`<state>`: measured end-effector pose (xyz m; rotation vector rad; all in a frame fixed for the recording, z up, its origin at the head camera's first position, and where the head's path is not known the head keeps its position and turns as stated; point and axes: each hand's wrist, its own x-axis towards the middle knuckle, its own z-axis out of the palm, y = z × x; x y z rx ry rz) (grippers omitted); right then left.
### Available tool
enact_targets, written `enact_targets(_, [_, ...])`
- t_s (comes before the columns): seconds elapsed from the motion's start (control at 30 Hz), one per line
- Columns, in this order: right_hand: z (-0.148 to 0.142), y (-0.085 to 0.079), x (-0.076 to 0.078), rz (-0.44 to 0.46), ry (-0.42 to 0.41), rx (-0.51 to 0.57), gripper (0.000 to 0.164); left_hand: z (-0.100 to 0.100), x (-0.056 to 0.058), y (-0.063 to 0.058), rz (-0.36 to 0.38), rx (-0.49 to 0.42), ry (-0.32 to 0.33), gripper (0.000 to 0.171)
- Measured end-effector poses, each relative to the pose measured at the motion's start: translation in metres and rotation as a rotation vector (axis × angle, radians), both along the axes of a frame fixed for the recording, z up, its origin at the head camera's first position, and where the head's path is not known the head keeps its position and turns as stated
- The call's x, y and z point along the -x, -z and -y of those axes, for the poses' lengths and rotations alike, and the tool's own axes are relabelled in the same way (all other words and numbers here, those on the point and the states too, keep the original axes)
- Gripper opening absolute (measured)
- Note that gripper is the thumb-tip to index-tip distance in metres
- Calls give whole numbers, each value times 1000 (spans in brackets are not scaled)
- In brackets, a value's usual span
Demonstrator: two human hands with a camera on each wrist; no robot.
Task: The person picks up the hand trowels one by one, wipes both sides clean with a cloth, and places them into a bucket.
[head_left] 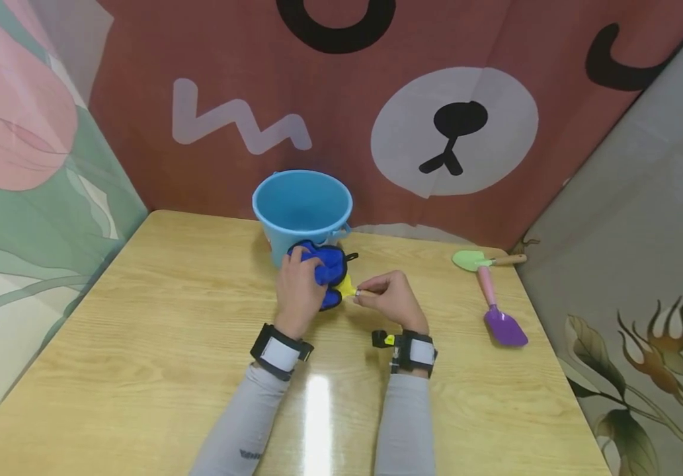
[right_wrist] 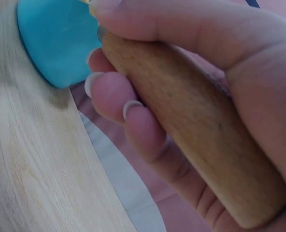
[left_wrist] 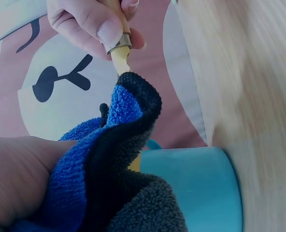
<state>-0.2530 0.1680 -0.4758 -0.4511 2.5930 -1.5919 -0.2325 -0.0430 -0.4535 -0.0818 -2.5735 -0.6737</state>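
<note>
My left hand point(head_left: 298, 291) grips a blue cloth point(head_left: 330, 266) with black edging in front of the bucket. The cloth is folded about the yellow head point(head_left: 346, 287) of a small garden tool, hiding most of that head. My right hand point(head_left: 396, 301) holds the tool by its short wooden handle point(right_wrist: 191, 125), thumb on one side and fingers curled round the other. In the left wrist view a metal collar point(left_wrist: 120, 42) joins handle and head, and the cloth's dark grey underside point(left_wrist: 148, 208) shows.
A light blue bucket point(head_left: 276, 241) stands upright at the back of the wooden table point(head_left: 139, 344), right behind the cloth. Toward the right edge lie a green trowel point(head_left: 468, 260) with a wooden handle and a purple shovel point(head_left: 504, 328) with a pink handle. Printed curtains hang behind and beside the table.
</note>
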Motion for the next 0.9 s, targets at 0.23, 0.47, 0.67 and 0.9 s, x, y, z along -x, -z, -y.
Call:
enact_targets(0.23, [-2, -5, 1, 13, 5, -15, 22, 2, 3, -1, -6, -8, 2, 34])
enact_targets(0.47, [-3, -2, -1, 9, 29, -1, 15, 4, 1, -3, 10, -18, 10, 33])
enact_targets(0.67, [-3, 0, -4, 7, 18, 2, 16, 6, -1, 0, 19, -25, 7, 33])
enact_targets(0.9, [-9, 4, -3, 3, 37, -10, 15, 7, 2, 4, -21, -24, 10, 31])
